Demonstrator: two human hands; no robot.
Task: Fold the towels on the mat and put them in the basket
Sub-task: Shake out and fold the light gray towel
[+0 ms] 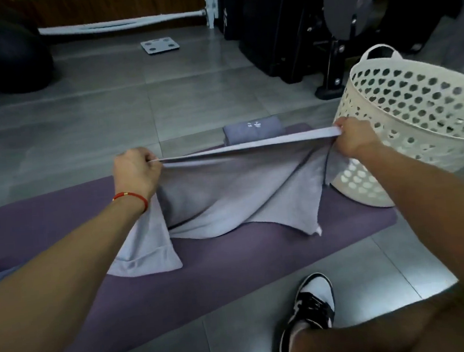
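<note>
We see a grey tiled floor (107,108) with a purple mat (46,220) laid across it. Far back a white scale (160,45) lies on the tiles, and dark gym gear (324,21) stands behind on the right. Our left hand (136,173) and right hand (355,137) each pinch a top corner of a grey towel (240,192), stretched taut, its lower edge draping onto the mat. Behind it a folded towel (253,130) bears small white marks we cannot read. The cream basket (416,120) stands just right, touching the mat's end.
</note>
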